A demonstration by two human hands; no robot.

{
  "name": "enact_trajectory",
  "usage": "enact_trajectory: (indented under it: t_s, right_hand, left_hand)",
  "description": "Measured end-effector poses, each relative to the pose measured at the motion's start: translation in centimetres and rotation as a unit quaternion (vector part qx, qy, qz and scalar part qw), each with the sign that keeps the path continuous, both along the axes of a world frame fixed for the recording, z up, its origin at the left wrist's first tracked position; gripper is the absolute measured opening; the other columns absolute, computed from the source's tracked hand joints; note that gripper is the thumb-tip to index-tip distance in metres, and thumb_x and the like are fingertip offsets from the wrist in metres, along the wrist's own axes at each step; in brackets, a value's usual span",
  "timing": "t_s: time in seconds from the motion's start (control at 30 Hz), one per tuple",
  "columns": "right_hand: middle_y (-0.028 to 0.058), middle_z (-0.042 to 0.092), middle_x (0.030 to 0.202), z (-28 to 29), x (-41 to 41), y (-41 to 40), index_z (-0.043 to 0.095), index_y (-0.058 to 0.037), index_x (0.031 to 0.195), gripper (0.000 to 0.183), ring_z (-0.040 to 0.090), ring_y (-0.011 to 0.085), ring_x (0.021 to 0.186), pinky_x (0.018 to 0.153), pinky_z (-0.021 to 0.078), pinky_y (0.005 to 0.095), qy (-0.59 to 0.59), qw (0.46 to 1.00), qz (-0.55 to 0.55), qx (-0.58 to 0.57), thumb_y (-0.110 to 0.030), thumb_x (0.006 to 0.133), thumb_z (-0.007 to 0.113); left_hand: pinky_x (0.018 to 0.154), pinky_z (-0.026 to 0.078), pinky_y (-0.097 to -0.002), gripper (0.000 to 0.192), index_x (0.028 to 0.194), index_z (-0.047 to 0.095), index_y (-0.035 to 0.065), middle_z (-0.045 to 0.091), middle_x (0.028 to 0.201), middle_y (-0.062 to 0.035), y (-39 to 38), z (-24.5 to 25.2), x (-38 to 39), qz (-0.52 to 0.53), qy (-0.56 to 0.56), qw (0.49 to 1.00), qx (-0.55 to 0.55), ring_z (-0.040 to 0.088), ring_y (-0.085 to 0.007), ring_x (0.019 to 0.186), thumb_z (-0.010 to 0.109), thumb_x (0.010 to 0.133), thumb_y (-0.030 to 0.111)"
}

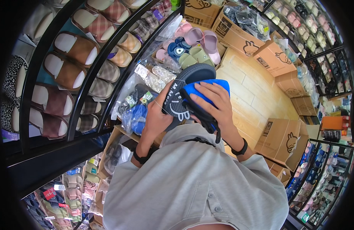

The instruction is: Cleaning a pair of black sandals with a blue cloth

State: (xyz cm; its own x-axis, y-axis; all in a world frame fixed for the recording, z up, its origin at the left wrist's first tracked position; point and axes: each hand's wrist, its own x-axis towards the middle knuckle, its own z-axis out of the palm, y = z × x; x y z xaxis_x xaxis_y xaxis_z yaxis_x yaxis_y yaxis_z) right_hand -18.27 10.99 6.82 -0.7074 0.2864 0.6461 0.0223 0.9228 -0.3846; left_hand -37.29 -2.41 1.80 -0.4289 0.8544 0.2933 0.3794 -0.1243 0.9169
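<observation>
My left hand (159, 115) grips a dark grey rubber slide slipper (177, 99) by its side; the slipper has white lettering and a white cartoon outline. My right hand (213, 100) is pressed on a blue cloth with a black edge and strap (205, 89), which lies against the slipper's right side. The fingers of my right hand are spread over the blue face. What lies beneath the cloth is hidden. Just beyond the hands, an open carton holds a navy slipper (178, 49), green slippers (197, 57) and mauve slippers (210, 41).
Black-framed racks of slippers (70, 49) rise on the left. Printed cardboard cartons (237, 34) line the far side of the wooden floor (246, 86), and another carton (280, 141) stands at the right. Bagged slippers (136, 115) lie beside my left hand.
</observation>
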Motion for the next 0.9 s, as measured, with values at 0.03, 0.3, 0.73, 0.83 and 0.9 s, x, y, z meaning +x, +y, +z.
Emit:
enact_trajectory:
  t_s: [0.03,0.3,0.73,0.83,0.9]
  right_hand:
    - [0.0101,0.069,0.152,-0.1,-0.2,0.0,0.076,-0.0197,0.142,0.051,0.066,0.0336,0.136,0.115,0.0487,0.0533,0.018,1.000,-0.010,-0.019,-0.024,0.092,0.078]
    - [0.0060,0.068,0.153,-0.9,-0.3,-2.1,0.072,-0.0204,0.145,0.046,0.066,0.0247,0.139,0.118,0.0469,0.0419,-0.051,0.982,0.076,0.164,-0.020,0.100,0.063]
    - [0.0095,0.066,0.156,-0.3,-0.4,-1.3,0.073,-0.0187,0.145,0.051,0.063,0.0308,0.142,0.119,0.0443,0.0498,-0.040,0.997,0.018,0.061,-0.021,0.095,0.067]
    - [0.0075,0.066,0.156,-0.3,0.1,-1.6,0.072,-0.0187,0.147,0.051,0.062,0.0285,0.144,0.124,0.0414,0.0481,-0.068,0.994,0.050,0.066,-0.020,0.095,0.067]
    - [0.0067,0.066,0.156,-0.3,0.4,-1.3,0.071,-0.0191,0.147,0.052,0.061,0.0282,0.144,0.126,0.0403,0.0481,-0.089,0.992,0.067,0.063,-0.020,0.096,0.066]
  left_hand:
    - [0.111,0.057,-0.0409,0.084,0.164,0.051,0.0014,0.071,0.146,-0.0262,0.0,0.0,0.0,0.000,-0.001,1.000,-0.007,0.072,-0.0325,0.135,0.070,0.084,-0.013]
    - [0.110,0.058,-0.0429,0.083,0.166,0.049,-0.0001,0.071,0.146,-0.0269,0.1,0.1,-0.7,-0.022,-0.010,1.000,0.006,0.073,-0.0317,0.132,0.071,0.087,-0.012]
    - [0.110,0.056,-0.0425,0.084,0.165,0.050,0.0012,0.069,0.147,-0.0283,0.5,0.1,-0.3,-0.033,-0.009,0.999,-0.016,0.073,-0.0377,0.132,0.071,0.085,-0.012]
    - [0.111,0.056,-0.0423,0.083,0.165,0.050,0.0014,0.069,0.148,-0.0282,0.3,0.6,-0.1,-0.042,-0.010,0.999,-0.001,0.073,-0.0370,0.133,0.070,0.085,-0.011]
    - [0.111,0.056,-0.0423,0.084,0.166,0.049,0.0018,0.068,0.149,-0.0282,0.0,0.3,-0.1,-0.040,0.001,0.999,-0.021,0.073,-0.0366,0.134,0.068,0.085,-0.011]
